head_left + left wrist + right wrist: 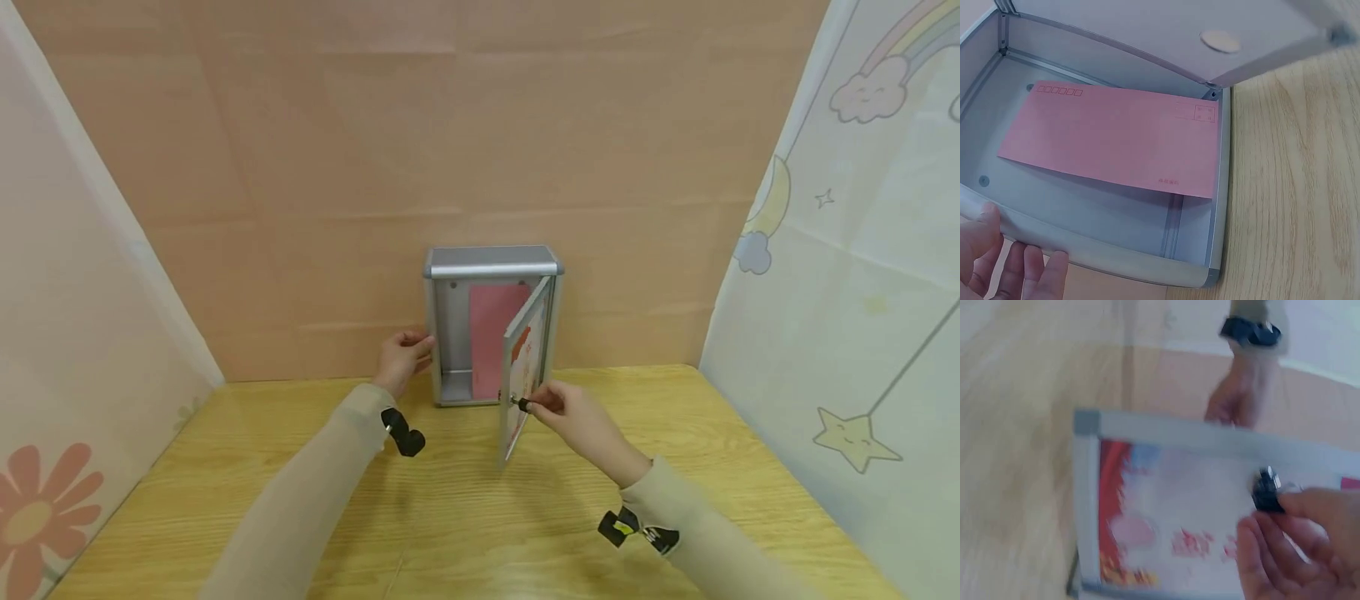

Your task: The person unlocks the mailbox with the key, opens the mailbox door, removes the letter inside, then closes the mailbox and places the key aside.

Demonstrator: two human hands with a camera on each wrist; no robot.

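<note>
A silver metal letter box [491, 271] stands upright on the table against the back wall, its hinged door [525, 358] swung out at the right. Inside leans a pink envelope [1110, 137] with printed postcode squares. My left hand [403, 357] grips the box's left side wall, thumb on the front rim and fingers along the outside. With thumb and fingers, my right hand [573, 417] pinches a black-headed key [1267, 497] at the lock on the door's front. Red and white printing covers that door panel [1172, 512]; the right wrist view is blurred.
The box stands on a wood-grain table [450, 517]. Behind it hangs a plain orange-brown backdrop [337, 167]. Patterned white panels flank the table, one with a flower [33, 517] at left, another with a star [855, 437] at right. The door projects toward me over the table.
</note>
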